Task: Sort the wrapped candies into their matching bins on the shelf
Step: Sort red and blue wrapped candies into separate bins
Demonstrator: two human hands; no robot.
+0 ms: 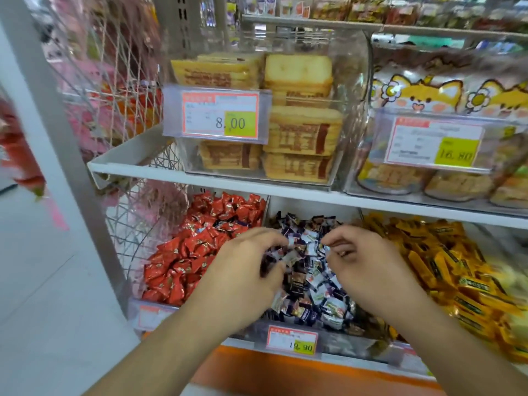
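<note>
Both hands worked in the dark-wrapped candies (311, 281): the left hand (245, 270) curled round several, the right hand (363, 267) pinched one. Red candies (194, 252) lay left of them, yellow candies (445, 267) right.

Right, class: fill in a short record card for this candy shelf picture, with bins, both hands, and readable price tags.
left bin: red wrapped candies
middle bin: dark blue and white wrapped candies
right bin: yellow wrapped candies
left hand: over the middle bin, fingers curled among candies
right hand: over the middle bin, fingers pinching a wrapper
middle bin price tag: 19.90
upper shelf price tags: 8.00, 16.80
</note>
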